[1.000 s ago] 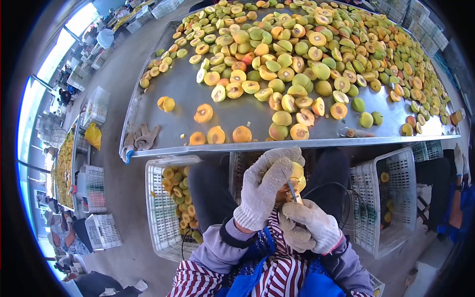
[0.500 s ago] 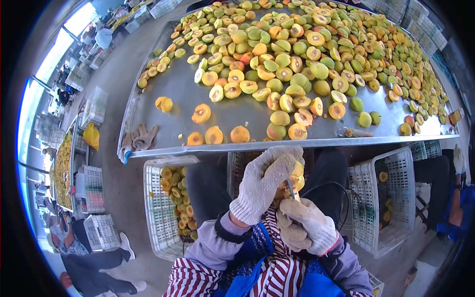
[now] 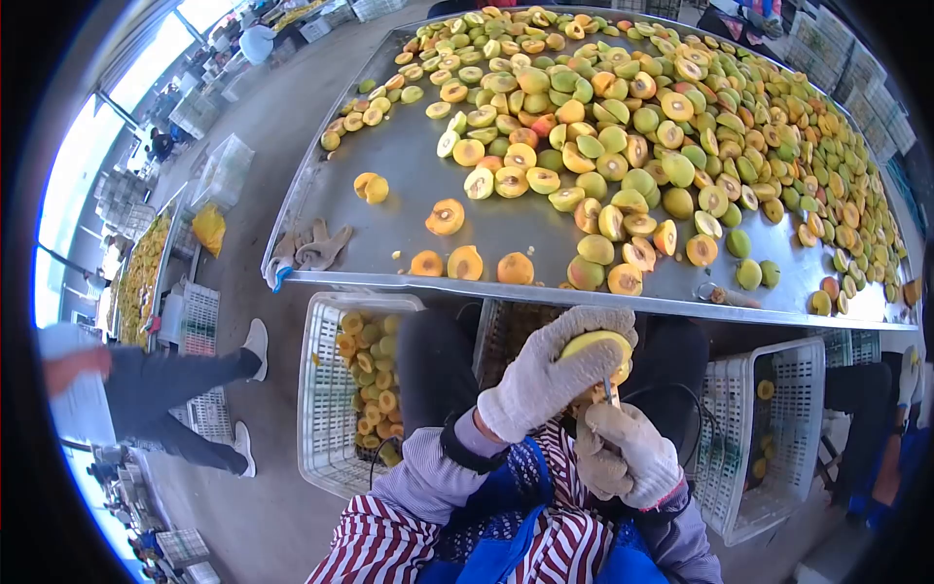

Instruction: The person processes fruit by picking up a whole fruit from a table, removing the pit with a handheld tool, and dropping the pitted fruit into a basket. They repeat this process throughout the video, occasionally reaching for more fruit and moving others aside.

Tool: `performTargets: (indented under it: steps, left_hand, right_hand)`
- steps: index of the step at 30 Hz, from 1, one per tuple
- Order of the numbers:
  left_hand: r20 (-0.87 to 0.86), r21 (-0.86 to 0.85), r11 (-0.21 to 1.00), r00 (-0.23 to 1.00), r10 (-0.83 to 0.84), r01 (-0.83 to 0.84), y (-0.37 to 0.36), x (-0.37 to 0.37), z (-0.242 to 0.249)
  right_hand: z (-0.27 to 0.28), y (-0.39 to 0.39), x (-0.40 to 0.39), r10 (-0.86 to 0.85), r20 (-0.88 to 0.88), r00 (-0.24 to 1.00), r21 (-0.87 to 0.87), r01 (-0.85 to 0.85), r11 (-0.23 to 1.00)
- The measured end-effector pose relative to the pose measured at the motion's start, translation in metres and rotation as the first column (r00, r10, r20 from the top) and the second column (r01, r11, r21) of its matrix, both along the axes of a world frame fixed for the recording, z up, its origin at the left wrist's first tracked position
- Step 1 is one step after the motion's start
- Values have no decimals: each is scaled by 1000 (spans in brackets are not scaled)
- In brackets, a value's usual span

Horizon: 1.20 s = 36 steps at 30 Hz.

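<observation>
Step in hand, as judged: pitting a halved fruit with a small tool, held over the lap just below the tabletop (image 3: 584, 293) edge; left hand (image 3: 545, 375), in a speckled grey knitted glove, closed in a firm grip around a peach half (image 3: 595, 346), cut face turned toward the tool, yellow flesh with a green-yellow rim showing above the fingers; right hand (image 3: 628, 453), gloved alike with a pink cuff, closed in a fist grip on a pitting tool (image 3: 609, 392), a thin metal shaft whose tip meets the underside of the fruit, the working end hidden by flesh and fingers; the next move would seem to call for a steady wrist turn to scoop the stone clear while the left hand keeps the half from slipping; tabletop of dull sheet metal with a raised lip, heaped with fruit halves (image 3: 632, 127), round, smooth-skinned, green to orange, many with dark stone hollows; white plastic lattice crate (image 3: 326, 389) to the left, partly filled with pitted yellow halves; a second crate (image 3: 769, 428) to the right, nearly bare; spare gloves (image 3: 311, 248) limp on the tabletop corner; another person's legs (image 3: 185, 389) on the concrete floor
</observation>
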State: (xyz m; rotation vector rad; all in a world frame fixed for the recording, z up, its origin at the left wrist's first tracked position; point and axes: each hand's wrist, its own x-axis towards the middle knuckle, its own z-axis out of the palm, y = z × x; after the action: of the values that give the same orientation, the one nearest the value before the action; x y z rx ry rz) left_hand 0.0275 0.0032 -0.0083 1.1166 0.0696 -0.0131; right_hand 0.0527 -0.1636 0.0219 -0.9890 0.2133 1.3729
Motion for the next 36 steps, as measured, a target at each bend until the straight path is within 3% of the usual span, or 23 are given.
performTargets:
  steps: [1,2,3,5,7,10,11,12,13,15,17,19,22,26,28,29,31,32,34,35,36]
  left_hand:
    - [67,214,972,995,79,-92,-2,-2,1]
    - [190,458,867,974,122,-197,-1,-4,4]
    - [190,456,868,974,121,-197,2,-7,11]
    - [446,793,483,894,-45,-371,8,-8,22]
    - [489,774,487,871,-54,-405,9,-7,21]
    - [362,794,530,932,-18,-298,9,-7,22]
    - [198,519,833,975,103,-193,5,-7,17]
    - [-8,128,982,990,139,-137,2,-7,14]
    - [-8,125,984,991,131,-129,1,-9,16]
    - [-164,-159,975,978,130,-157,-1,-12,22]
    - [-164,-164,970,974,155,-182,-1,-10,17]
    - [-163,-277,941,975,151,-192,-2,-9,16]
    - [-181,-354,911,971,154,-210,-6,-7,13]
    - [-152,-411,893,980,131,-183,-8,-7,3]
    - [-120,-113,962,965,234,-248,-11,-7,9]
    - [-119,-113,962,965,234,-247,-11,-8,8]
    - [-55,139,954,960,276,-266,-11,-7,4]
    - [-54,139,955,960,273,-263,-10,-7,5]
    - [336,593,729,928,163,-343,-3,-8,11]
    - [338,593,726,926,167,-347,1,-8,16]
    - [452,683,627,891,41,-374,6,-5,22]
  right_hand:
    - [-1,-1,0,37,13,999,-47,-36,998]
    - [0,-4,1,50,-27,998,-13,-50,999]
    - [0,-5,-1,49,-26,998,-16,-49,999]
    - [-1,-8,-7,-9,-67,998,45,12,999]
    - [-10,-10,-6,11,-126,992,144,8,990]
    - [-3,-2,-2,82,-272,959,276,-4,961]
    - [6,4,-5,61,-159,985,154,-36,987]
    - [12,9,-5,55,-41,998,25,-54,998]
    - [14,10,-6,48,-41,998,21,-47,999]
    - [16,12,-4,37,-63,997,4,-37,999]
    - [17,15,-6,21,-40,999,-12,-22,1000]
    - [19,17,-8,-41,46,998,-70,44,997]
    - [5,8,-4,-24,-72,997,0,24,1000]
    - [6,10,-6,-39,-53,998,-28,38,999]
    - [5,10,-6,-17,-14,1000,-65,16,998]
    - [5,9,-6,-18,-12,1000,-65,17,998]
    - [3,4,-2,6,-71,997,11,-6,1000]
    - [0,0,-2,4,-70,998,10,-3,1000]
    - [-8,-8,-3,32,-109,993,162,-14,987]
    - [-11,-10,-6,37,-107,994,163,-19,986]
    - [-13,-12,-8,28,-152,988,265,13,964]
